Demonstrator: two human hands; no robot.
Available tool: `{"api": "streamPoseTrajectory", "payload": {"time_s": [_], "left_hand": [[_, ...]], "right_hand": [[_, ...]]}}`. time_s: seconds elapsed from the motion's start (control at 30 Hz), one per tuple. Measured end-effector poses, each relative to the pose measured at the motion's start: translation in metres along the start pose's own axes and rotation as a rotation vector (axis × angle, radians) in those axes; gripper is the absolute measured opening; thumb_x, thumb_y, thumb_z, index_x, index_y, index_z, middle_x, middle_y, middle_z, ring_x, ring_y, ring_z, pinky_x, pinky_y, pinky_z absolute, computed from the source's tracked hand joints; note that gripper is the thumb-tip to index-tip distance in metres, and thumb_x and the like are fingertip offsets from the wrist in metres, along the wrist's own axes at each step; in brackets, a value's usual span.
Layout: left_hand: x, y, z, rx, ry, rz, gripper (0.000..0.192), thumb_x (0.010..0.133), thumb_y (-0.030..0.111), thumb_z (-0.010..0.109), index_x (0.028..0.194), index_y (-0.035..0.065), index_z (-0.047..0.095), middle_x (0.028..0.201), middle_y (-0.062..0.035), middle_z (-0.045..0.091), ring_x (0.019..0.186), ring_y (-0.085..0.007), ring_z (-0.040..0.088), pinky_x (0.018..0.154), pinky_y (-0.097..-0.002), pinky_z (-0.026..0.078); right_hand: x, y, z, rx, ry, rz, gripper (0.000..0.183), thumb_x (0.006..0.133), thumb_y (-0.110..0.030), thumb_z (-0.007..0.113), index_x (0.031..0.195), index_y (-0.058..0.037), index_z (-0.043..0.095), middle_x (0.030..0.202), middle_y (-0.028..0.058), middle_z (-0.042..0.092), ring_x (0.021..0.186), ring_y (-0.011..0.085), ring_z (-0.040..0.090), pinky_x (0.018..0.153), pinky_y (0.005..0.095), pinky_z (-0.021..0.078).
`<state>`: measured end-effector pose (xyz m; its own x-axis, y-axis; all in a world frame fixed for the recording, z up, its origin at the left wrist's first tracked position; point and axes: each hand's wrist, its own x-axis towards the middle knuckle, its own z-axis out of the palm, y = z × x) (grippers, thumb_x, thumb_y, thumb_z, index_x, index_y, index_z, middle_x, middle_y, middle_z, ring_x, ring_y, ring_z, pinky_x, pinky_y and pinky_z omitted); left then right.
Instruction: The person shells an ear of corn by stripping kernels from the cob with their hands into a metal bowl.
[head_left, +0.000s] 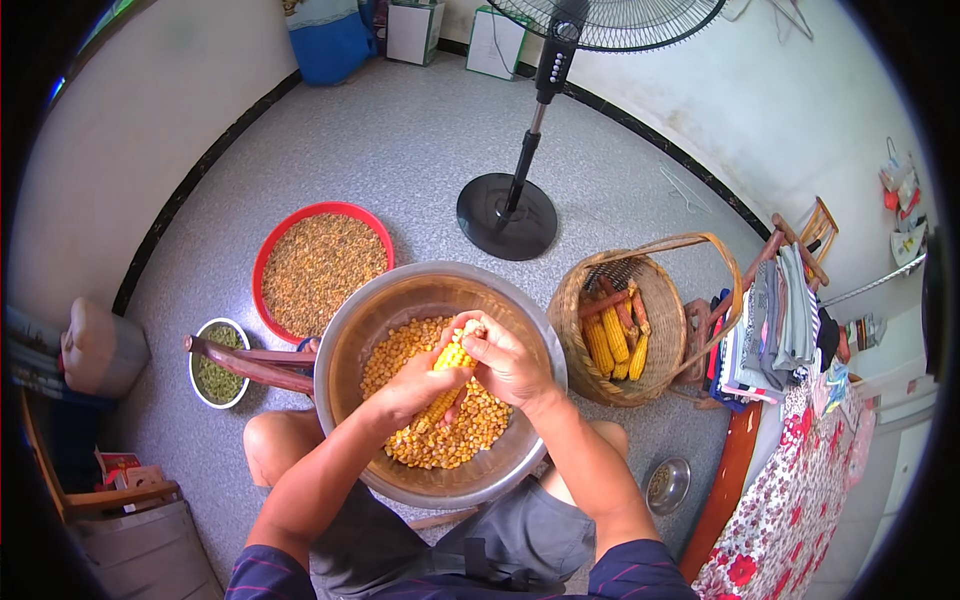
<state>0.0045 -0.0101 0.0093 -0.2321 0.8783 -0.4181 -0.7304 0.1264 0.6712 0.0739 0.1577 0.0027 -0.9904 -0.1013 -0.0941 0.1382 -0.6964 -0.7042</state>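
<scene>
A large metal basin (346, 375) stands before me, between my knees, with loose yellow corn kernels (450, 448) in its bottom. Over the kernels, my left hand (414, 386) is wrapped around an ear of corn (454, 355). My right hand (511, 361) grips the same ear near its upper end, thumb on the pale tip. More yellow corn (433, 411) shows below the left palm; whether it belongs to the same ear or a second one, I cannot tell. To the right, a wicker basket (566, 345) holds several yellow ears (613, 335) and reddish stripped cobs (604, 303).
A red tray (257, 281) of grains sits beyond the basin, left of a black pedestal fan (507, 217). Beside a wooden stool leg (251, 364) is a bowl of green bits (219, 373). Right are a small metal bowl (667, 486), folded clothes (765, 330) and a floral-covered bed (780, 487).
</scene>
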Motion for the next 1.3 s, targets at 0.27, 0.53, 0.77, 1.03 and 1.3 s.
{"api": "streamPoseTrajectory", "payload": {"time_s": [0.27, 0.53, 0.77, 1.03, 1.3], "left_hand": [[0.008, -0.004, 0.006, 0.218, 0.066, 0.065, 0.069, 0.088, 0.025, 0.067, 0.141, 0.0056, 0.028, 0.074, -0.0083, 0.056, 0.053, -0.015, 0.057, 0.044, -0.0263, 0.048], [0.005, -0.002, 0.005, 0.149, 0.1, 0.138, 0.069, 0.087, 0.024, 0.072, 0.138, 0.0005, 0.033, 0.075, -0.0073, 0.057, 0.054, -0.0146, 0.058, 0.044, -0.0262, 0.048], [0.009, -0.008, 0.006, 0.286, 0.187, 0.196, 0.046, 0.084, 0.025, 0.073, 0.116, -0.002, 0.054, 0.082, -0.0055, 0.058, 0.058, -0.0129, 0.058, 0.044, -0.0258, 0.048], [0.01, -0.01, 0.008, 0.336, 0.223, 0.194, 0.045, 0.086, 0.024, 0.07, 0.119, -0.0013, 0.052, 0.083, -0.0058, 0.059, 0.058, -0.0127, 0.059, 0.043, -0.0265, 0.048], [0.008, -0.004, 0.011, 0.263, 0.168, 0.097, 0.035, 0.086, 0.02, 0.066, 0.111, -0.0009, 0.053, 0.076, -0.0081, 0.059, 0.051, -0.0141, 0.057, 0.042, -0.0275, 0.048]], "right_hand": [[0.004, 0.016, -0.012, -0.138, 0.196, -0.019, 0.025, 0.098, -0.02, 0.061, 0.115, -0.005, 0.051, 0.1, 0.0047, 0.059, 0.096, 0.0136, 0.059, 0.08, 0.0303, 0.0539], [-0.001, -0.003, 0.008, -0.051, 0.11, 0.013, 0.033, 0.096, -0.01, 0.06, 0.125, -0.0044, 0.045, 0.102, 0.0054, 0.056, 0.095, 0.0136, 0.059, 0.079, 0.0269, 0.0535], [0.003, 0.008, 0.004, -0.17, 0.144, -0.064, 0.027, 0.097, -0.008, 0.057, 0.121, -0.0055, 0.046, 0.1, 0.0058, 0.057, 0.09, 0.0126, 0.06, 0.076, 0.0254, 0.0533], [0.005, 0.014, 0.009, -0.369, 0.232, -0.153, 0.019, 0.1, -0.011, 0.052, 0.117, -0.0047, 0.048, 0.099, 0.006, 0.06, 0.092, 0.0121, 0.059, 0.082, 0.0256, 0.0499], [0.006, 0.017, 0.005, -0.49, 0.277, -0.24, 0.012, 0.1, -0.012, 0.051, 0.109, -0.0038, 0.049, 0.087, 0.0083, 0.063, 0.08, 0.0129, 0.062, 0.073, 0.0257, 0.0513]]}}
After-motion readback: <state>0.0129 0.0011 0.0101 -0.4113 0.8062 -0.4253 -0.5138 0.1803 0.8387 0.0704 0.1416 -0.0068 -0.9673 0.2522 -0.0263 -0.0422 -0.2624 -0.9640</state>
